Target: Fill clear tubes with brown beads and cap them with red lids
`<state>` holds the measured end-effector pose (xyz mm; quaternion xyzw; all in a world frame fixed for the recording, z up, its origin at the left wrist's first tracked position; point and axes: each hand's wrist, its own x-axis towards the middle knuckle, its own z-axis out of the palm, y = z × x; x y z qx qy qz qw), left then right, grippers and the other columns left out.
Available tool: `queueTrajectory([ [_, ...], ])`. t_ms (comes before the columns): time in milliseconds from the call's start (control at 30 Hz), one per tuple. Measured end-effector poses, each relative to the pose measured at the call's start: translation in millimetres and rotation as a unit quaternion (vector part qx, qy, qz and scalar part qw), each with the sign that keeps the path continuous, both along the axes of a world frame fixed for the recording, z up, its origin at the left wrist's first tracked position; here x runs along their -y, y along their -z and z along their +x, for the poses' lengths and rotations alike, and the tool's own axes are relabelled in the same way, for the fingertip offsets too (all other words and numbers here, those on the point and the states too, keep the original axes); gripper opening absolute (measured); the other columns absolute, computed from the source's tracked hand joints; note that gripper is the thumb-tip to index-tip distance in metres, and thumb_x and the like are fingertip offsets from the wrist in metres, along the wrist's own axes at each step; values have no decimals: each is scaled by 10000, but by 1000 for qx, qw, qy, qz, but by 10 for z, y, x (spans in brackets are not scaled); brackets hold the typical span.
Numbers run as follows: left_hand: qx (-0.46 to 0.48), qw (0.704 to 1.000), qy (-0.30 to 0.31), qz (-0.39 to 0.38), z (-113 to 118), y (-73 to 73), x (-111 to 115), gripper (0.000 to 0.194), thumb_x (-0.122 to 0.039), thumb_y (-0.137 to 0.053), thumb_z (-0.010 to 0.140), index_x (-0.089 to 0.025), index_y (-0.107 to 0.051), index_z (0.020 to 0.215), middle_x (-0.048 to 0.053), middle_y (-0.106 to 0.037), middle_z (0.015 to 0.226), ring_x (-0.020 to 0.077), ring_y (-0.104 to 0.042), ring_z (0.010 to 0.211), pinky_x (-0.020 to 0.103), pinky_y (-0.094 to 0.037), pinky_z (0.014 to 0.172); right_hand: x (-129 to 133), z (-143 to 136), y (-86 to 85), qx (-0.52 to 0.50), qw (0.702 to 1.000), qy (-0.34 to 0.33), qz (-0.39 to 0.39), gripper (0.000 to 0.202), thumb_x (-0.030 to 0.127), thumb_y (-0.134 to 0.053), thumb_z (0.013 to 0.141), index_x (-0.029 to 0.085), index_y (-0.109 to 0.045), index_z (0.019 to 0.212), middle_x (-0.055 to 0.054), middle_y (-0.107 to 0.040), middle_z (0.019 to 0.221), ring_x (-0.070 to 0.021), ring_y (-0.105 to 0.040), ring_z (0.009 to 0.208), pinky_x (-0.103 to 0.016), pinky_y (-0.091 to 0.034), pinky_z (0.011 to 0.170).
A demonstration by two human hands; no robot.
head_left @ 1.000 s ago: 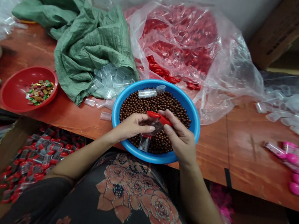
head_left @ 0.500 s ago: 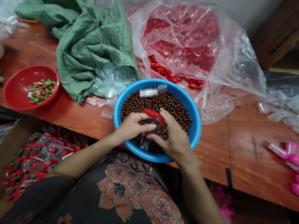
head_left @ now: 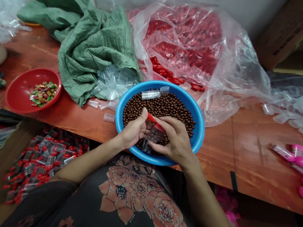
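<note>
A blue basin point(head_left: 201, 128) holds many small brown balls point(head_left: 173, 107). Over it, my right hand point(head_left: 177, 138) is closed around a clear tube point(head_left: 154, 133) with brown content and a red cap point(head_left: 151, 118) at its upper end. The thumb of my left hand point(head_left: 133, 129) is at the cap's left edge, its fingers curled beside the tube; both hands touch this capped tube. Another clear tube point(head_left: 151, 94) lies on the balls near the basin's back rim. Below my hands, a further clear piece point(head_left: 147, 147) rests in the basin, partly hidden.
Clear tubes point(head_left: 116, 80) spill from a green sack point(head_left: 99, 45) behind. A plastic bag point(head_left: 180, 38) holds red pieces. A red bowl point(head_left: 18, 90) with wrapped sweets stands left; a box of red-capped tubes point(head_left: 45, 154) sits below. Pink-capped tubes point(head_left: 298, 156) lie right.
My left thumb has moved up to the red cap. The tube has tilted and shows more between my hands, and my right fingers have shifted around it. The view has shifted slightly.
</note>
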<state>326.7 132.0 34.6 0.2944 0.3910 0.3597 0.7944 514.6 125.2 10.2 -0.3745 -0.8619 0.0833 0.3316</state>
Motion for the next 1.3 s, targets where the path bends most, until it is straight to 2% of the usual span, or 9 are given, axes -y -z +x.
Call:
queueTrajectory([
  [133, 55, 997, 28, -47, 14, -81, -42, 641, -728, -366, 905, -180, -671, 1037, 87, -730, 854, 216, -703, 864, 318, -551, 716, 44, 9, -16, -11, 999, -32, -7, 794, 349, -734, 826, 311, -334, 1511, -109, -573, 1242, -281, -587, 1132, -472, -539, 926],
  [300, 71, 991, 20, -111, 53, -63, -40, 342, -471, -528, 860, -165, -640, 962, 43, -677, 755, 163, -641, 658, 313, -522, 654, 81, -40, -7, -55, 998, -23, 1, 887, 383, -758, 806, 303, -243, 1524, -105, -590, 1270, -299, -574, 1153, -523, -491, 981],
  [467, 55, 997, -29, -54, 104, -14, 21, 276, -314, -600, 765, -197, -560, 1012, -2, -628, 718, 137, -593, 601, 274, -497, 587, 109, -92, -88, 12, 1000, 19, 1, 836, 476, -723, 814, 217, -306, 1492, -159, -564, 1295, -325, -552, 1175, -511, -477, 970],
  [800, -68, 994, -87, 10, 273, -13, 149, 356, -396, -475, 855, -240, -481, 1175, -67, -513, 573, 101, -466, 405, 211, -378, 404, 51, -130, -144, 113, 990, 7, 82, 544, 559, -598, 850, 192, -525, 1245, -135, -671, 1054, -304, -597, 954, -457, -435, 846],
  [967, -157, 983, -9, 91, 130, 15, 102, 350, -337, -397, 898, -218, -536, 1197, -41, -558, 643, 120, -523, 481, 254, -472, 503, 75, -128, -74, 98, 993, 4, 67, 516, 589, -607, 837, 178, -586, 1148, -127, -677, 992, -289, -599, 930, -449, -442, 859],
  [1033, -265, 941, 73, 197, -9, 22, -71, 303, -286, -442, 895, -195, -612, 1129, 19, -655, 810, 158, -633, 696, 316, -544, 716, 114, -159, -53, 98, 995, 6, 8, 540, 600, -632, 819, 149, -607, 1115, -141, -673, 996, -296, -600, 942, -459, -461, 866],
  [1133, -455, 798, 106, 381, -186, 51, -475, 292, -253, -483, 918, -161, -666, 1125, 108, -661, 1124, 235, -623, 1068, 400, -463, 1013, 157, -201, -50, 116, 989, -25, -87, 718, 702, -659, 763, 121, -617, 1182, -154, -669, 1041, -314, -603, 973, -497, -493, 883],
  [1233, -587, 650, 93, 473, -233, 102, -898, 321, -211, -464, 945, -135, -661, 1187, 153, -611, 1243, 271, -551, 1193, 426, -405, 1080, 17, -122, -40, 96, 987, -60, -112, 890, 754, -631, 755, 131, -530, 1382, -169, -653, 1178, -320, -606, 1060, -522, -512, 932],
  [1300, -636, 592, 117, 481, -211, 128, -1100, 338, -173, -502, 921, -139, -644, 1225, 150, -624, 1219, 277, -546, 1190, 421, -415, 1066, -246, 59, -2, 27, 993, -19, -113, 659, 618, -584, 884, 190, -546, 1384, -143, -658, 1200, -286, -613, 1100, -500, -518, 962],
])
